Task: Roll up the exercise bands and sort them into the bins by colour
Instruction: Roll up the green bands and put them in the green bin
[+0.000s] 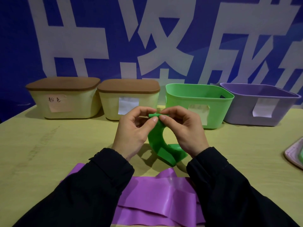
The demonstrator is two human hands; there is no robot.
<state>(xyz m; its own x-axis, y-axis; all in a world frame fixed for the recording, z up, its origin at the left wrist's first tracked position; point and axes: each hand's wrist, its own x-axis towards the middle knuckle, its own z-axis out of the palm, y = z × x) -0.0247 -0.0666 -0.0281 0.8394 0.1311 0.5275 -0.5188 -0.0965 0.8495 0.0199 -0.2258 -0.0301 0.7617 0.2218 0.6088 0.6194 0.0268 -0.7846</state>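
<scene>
We note both hands raised above the middle of the pale wooden surface (41, 145). The left hand (134, 130) and right hand (183, 128) each pinch, thumb against curled fingers, the rolled top end of a bright green rubber exercise band (157, 141); the fingertips nearly meet over the small roll. The unrolled remainder hangs in a curve, its lower end resting on the surface between the black sleeves (98, 185). A wide purple rubber band (155, 194) lies crumpled at the near edge, partly under the forearms. Along the far edge we record four bins in a row: two cream bins with brown lids (64, 97) (129, 99), each bearing a paper label, an open green plastic bin (200, 102) directly behind the hands, and an open lilac plastic bin (260, 104). A pink tray (293, 154) sits at the right edge.
</scene>
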